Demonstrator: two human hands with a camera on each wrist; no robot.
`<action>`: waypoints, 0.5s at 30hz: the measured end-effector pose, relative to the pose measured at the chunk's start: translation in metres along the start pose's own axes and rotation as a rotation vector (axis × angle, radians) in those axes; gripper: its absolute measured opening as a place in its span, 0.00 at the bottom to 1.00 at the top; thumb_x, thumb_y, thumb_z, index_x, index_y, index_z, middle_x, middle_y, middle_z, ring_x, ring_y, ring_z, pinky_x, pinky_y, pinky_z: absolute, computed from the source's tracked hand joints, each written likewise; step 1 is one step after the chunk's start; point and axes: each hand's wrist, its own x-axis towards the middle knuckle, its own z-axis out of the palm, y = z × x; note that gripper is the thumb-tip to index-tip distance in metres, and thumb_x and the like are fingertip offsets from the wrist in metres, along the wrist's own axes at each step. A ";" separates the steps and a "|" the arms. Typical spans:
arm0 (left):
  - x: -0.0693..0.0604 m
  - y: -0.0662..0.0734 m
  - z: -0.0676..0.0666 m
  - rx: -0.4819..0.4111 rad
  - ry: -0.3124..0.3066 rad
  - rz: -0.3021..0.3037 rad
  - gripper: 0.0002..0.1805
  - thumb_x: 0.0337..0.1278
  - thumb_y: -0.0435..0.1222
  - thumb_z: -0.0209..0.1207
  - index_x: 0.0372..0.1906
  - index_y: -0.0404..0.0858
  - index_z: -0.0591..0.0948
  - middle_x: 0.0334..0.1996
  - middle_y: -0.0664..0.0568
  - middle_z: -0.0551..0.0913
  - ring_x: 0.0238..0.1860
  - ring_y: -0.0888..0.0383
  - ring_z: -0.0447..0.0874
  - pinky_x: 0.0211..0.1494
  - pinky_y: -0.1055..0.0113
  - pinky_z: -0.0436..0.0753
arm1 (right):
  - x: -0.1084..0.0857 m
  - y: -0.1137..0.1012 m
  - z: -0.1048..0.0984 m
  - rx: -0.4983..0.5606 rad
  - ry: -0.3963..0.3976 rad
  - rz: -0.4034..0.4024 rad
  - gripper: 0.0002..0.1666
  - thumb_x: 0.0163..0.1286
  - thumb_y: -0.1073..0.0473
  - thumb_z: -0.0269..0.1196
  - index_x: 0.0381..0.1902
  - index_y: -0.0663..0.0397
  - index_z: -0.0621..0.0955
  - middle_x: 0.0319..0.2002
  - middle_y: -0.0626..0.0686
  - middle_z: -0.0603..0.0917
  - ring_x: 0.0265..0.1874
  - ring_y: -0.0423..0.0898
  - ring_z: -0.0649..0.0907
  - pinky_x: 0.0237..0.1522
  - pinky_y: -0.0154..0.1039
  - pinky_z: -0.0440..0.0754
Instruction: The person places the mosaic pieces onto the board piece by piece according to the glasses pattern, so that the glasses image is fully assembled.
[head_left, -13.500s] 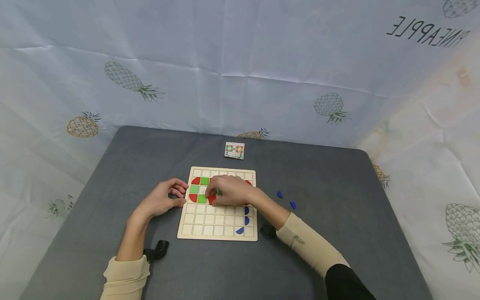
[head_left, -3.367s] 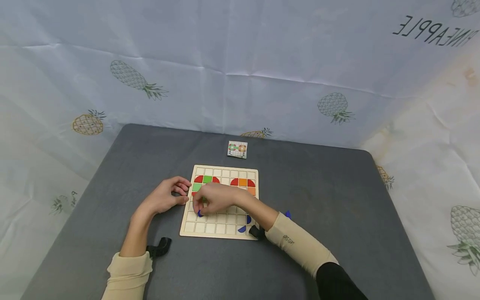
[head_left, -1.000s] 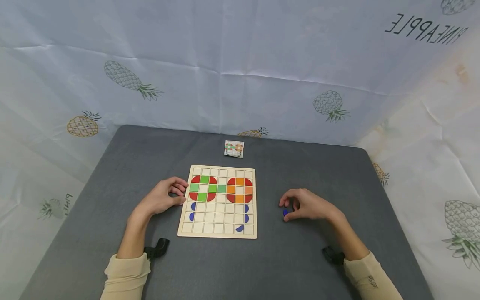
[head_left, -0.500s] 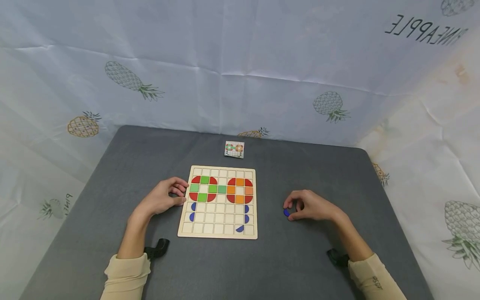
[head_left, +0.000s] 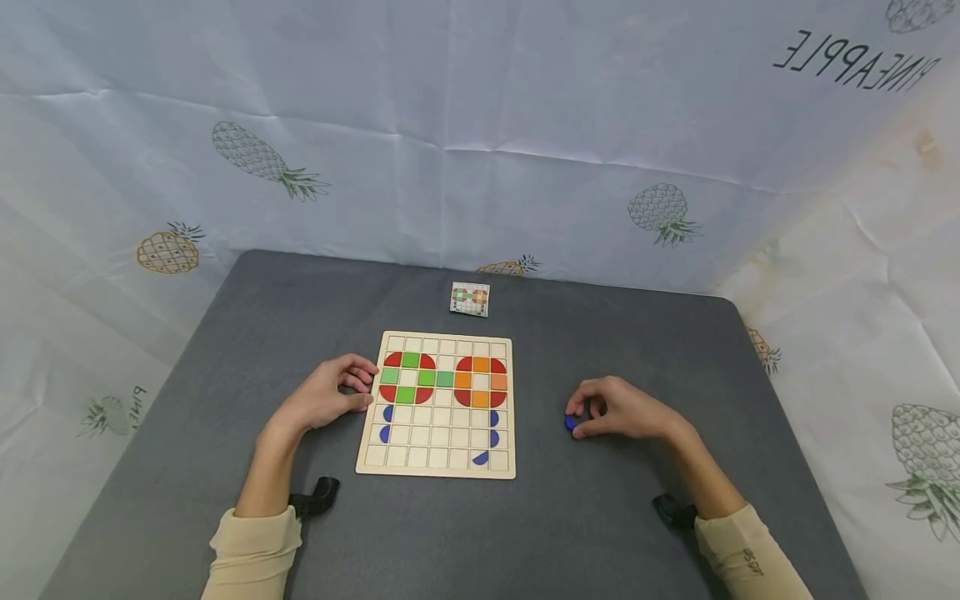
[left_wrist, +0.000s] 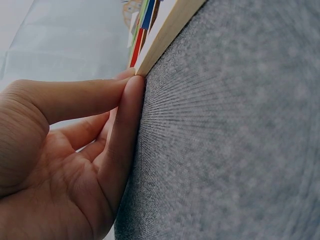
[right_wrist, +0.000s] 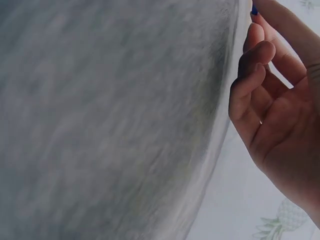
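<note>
In the head view, my right hand (head_left: 618, 408) pinches a small blue half-round tile (head_left: 570, 423) between thumb and fingertips, low over the table right of the board. A sliver of that blue tile (right_wrist: 254, 9) shows at the fingertips in the right wrist view. My left hand (head_left: 322, 393) touches the left edge of the wooden grid board (head_left: 435, 473), its thumb and forefinger apart along that edge. Red, green and orange tiles form two ring shapes in the upper half. Below them sit blue half-round tiles (head_left: 493, 418), two at the left and several at the right.
Behind the board lies a small pattern card (head_left: 469, 299) printed with coloured shapes. The dark grey table (head_left: 637, 350) has rounded far corners. A pale cloth with pineapples (head_left: 540, 100) hangs behind it. Black wrist straps (head_left: 322, 497) are on both forearms.
Over the earlier frames, my right hand set blue tiles at the board's lower left, then moved to the table at right and took hold of another blue tile. The left hand stays put.
</note>
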 end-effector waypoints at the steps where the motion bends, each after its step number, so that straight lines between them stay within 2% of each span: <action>1: 0.000 0.000 0.000 0.000 0.000 -0.002 0.23 0.64 0.25 0.71 0.62 0.25 0.78 0.50 0.36 0.82 0.45 0.54 0.80 0.43 0.73 0.82 | 0.001 -0.001 0.000 0.006 0.002 -0.004 0.13 0.68 0.50 0.79 0.46 0.44 0.90 0.41 0.47 0.88 0.30 0.34 0.80 0.35 0.32 0.81; 8: 0.003 0.000 0.000 0.017 0.005 -0.023 0.22 0.65 0.25 0.70 0.61 0.26 0.79 0.49 0.37 0.82 0.45 0.55 0.80 0.45 0.74 0.82 | 0.019 -0.020 0.005 0.003 0.014 -0.039 0.12 0.68 0.49 0.79 0.47 0.42 0.90 0.40 0.46 0.88 0.30 0.35 0.80 0.34 0.32 0.81; 13: 0.002 0.000 0.000 0.020 0.010 -0.024 0.21 0.65 0.25 0.70 0.60 0.27 0.79 0.49 0.38 0.82 0.44 0.57 0.80 0.45 0.74 0.82 | 0.042 -0.045 0.018 -0.085 -0.005 -0.061 0.14 0.69 0.49 0.78 0.49 0.43 0.90 0.41 0.44 0.87 0.30 0.33 0.79 0.34 0.30 0.79; 15: 0.002 0.000 0.000 0.020 0.009 -0.015 0.22 0.65 0.25 0.70 0.60 0.26 0.79 0.49 0.37 0.82 0.44 0.57 0.80 0.44 0.74 0.82 | 0.052 -0.057 0.025 -0.125 -0.014 -0.097 0.14 0.69 0.49 0.78 0.49 0.44 0.90 0.41 0.44 0.87 0.29 0.32 0.79 0.34 0.30 0.78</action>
